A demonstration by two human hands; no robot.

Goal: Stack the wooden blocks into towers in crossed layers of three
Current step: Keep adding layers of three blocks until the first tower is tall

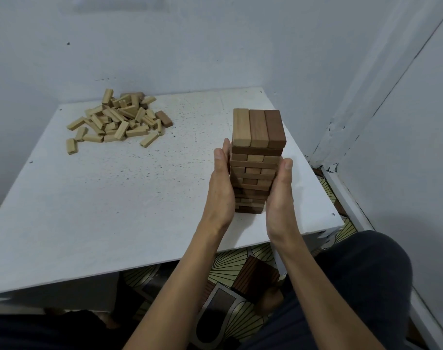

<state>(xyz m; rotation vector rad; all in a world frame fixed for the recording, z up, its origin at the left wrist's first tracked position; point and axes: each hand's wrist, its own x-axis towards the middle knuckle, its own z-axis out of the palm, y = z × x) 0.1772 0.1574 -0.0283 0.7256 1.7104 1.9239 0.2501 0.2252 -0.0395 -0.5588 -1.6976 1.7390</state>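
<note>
The block tower (257, 160) stands on the white table (114, 198), many crossed layers high. Its top layer is three blocks side by side: a pale one, a mid-brown one and a dark brown one, with their long sides running away from the person. The left hand (221, 188) lies flat against the tower's left side and the right hand (279, 195) against its right side. Both are open, with palms facing each other, thumbs up and nothing curled round the wood. The right hand's fingers are mostly hidden behind the stack. The two hands cover the tower's lower side faces, so those edges cannot be checked. Far to the left of the tower and further back, a loose pile of pale blocks (119, 120) lies jumbled on the table. A single dark brown block (164, 118) rests at the edge of the pile nearest the tower. The tabletop between the tower and the pile is speckled with small dark marks. Behind and to the right of the tower, pale walls meet in a corner, with scuffed paint low down on the wall to the tower's right. Below the tower, past the table's near edge, a patterned floor covering (230, 269) shows fan shapes and brown striped panels. The person's knee in dark trousers (366, 286) fills the space below and to the right of the tower.
</note>
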